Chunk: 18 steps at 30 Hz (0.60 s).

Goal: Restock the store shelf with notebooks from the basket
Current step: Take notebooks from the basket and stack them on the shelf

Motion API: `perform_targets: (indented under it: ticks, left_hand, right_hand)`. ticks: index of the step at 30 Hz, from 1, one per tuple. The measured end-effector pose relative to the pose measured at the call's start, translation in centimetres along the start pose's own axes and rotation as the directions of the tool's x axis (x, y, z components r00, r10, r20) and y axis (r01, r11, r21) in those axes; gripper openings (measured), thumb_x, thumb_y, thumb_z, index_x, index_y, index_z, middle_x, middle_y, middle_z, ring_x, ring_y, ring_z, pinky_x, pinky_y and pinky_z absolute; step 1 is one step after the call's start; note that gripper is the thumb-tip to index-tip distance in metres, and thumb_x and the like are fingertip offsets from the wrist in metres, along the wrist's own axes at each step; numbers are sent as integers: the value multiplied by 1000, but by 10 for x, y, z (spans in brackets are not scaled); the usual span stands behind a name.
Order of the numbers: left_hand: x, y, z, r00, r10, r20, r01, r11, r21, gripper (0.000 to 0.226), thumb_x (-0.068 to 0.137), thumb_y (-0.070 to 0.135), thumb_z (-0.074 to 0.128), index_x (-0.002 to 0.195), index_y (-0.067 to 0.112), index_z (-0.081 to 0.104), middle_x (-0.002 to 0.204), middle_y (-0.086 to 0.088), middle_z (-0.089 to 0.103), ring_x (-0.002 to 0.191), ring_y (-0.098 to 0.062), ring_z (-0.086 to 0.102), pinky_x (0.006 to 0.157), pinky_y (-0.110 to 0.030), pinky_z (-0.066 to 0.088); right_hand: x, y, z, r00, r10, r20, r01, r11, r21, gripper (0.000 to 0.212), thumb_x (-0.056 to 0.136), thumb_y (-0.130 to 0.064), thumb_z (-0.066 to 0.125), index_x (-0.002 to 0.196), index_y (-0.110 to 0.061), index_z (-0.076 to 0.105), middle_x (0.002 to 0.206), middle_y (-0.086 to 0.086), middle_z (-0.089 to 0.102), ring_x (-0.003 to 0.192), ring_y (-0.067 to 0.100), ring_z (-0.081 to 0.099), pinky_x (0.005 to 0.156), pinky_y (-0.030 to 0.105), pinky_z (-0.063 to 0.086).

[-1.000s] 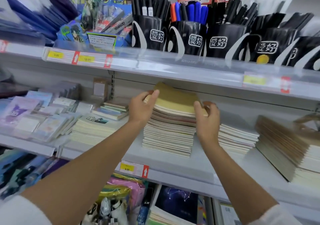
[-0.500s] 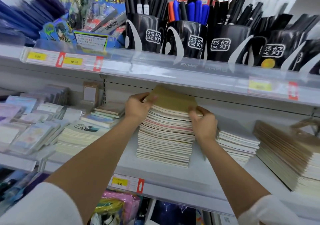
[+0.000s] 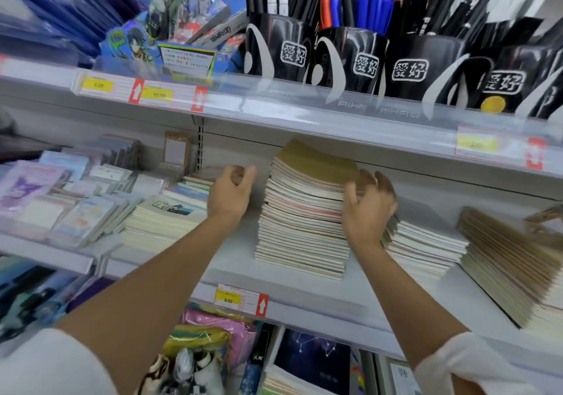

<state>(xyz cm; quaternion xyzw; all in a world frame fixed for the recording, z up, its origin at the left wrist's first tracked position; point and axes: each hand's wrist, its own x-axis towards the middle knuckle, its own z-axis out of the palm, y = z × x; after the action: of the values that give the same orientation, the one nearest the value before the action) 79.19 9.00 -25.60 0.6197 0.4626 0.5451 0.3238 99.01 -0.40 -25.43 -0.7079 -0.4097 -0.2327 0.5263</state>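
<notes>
Now: notebook stack (image 3: 304, 221) sits mid-shelf (image 3: 304, 291), brown cover on top. The books' long axis runs 6 to 12 o'clock, into the shelf, and the upper books are skewed off the lower ones.

Right hand (image 3: 370, 212) is at the stack's 3 o'clock. Its fingers (image 3: 350, 192) are spread and touch the upper right edges, gripping nothing. Left hand (image 3: 230, 195) is at 9 o'clock, just beside the stack but apart, loosely curled and empty.

Judgement: the right hand is nearer. Squaring the stack wants a push from 3 toward 9, with the left hand as stop.

Basket not in view.

Readable:
- Price tag (image 3: 240, 298) at 6 o'clock: "6.00".
- Upper tag (image 3: 158, 94) at 10 o'clock: "10.00".
- Pen cups (image 3: 350, 56) at 12 o'clock: "爱好".
- Rail (image 3: 380, 111) beneath the cups: "AIHA", partly cut off.
- Far tag (image 3: 476, 145) at 2 o'clock: too blurred.
</notes>
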Motion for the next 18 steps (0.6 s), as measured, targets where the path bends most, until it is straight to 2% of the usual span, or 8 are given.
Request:
perform_targets:
  ticks: [2,4,7,11,15,18]
  left_hand:
    - [-11,-29,-29,987,-31,-157,31,1000,-2,17,88,35,61,83,20,54,74,6,55,77,-21,56,73,-31,43]
    - [-23,-57,-65,977,-58,-204,55,998,-19,18,82,18,61,72,19,46,64,0,49,63,-23,48,63,-32,40]
    - [-48,-100,-125,961,-74,-268,86,996,33,16,80,10,59,72,13,47,58,-3,44,53,-22,40,54,-31,34]
    - [-92,-169,-210,888,-211,-410,268,960,87,17,81,13,58,73,8,44,63,-12,44,57,-25,39,58,-35,34]
    - [-148,-237,-298,770,-353,-532,476,872,111,20,82,18,61,67,9,51,66,-7,53,70,-26,49,69,-34,39]
    - [-192,-287,-351,667,-428,-610,591,802,84,10,77,15,63,71,9,59,70,-8,60,73,-28,57,70,-34,47]
  right_hand:
    - [-27,-16,4,974,-219,-60,223,971,89,34,91,-32,45,109,-11,67,110,8,61,108,25,50,97,32,32]
    - [-59,-38,16,921,-389,-30,387,901,196,21,89,-20,51,100,-10,67,98,4,62,95,21,54,86,26,36]
    - [-117,-81,43,849,-518,104,453,815,361,17,87,-15,53,93,-9,68,87,3,62,79,17,55,70,26,43]
    - [-215,-134,87,782,-498,375,282,819,499,13,86,-14,58,93,-11,68,88,-2,60,70,8,49,64,23,41]
    - [-328,-177,124,604,-465,647,93,848,522,11,88,-17,57,93,-10,64,87,3,60,71,20,57,66,37,48]
    - [-418,-201,143,458,-386,801,-81,879,470,14,87,-22,54,91,-11,62,72,-2,56,69,24,58,62,35,45]
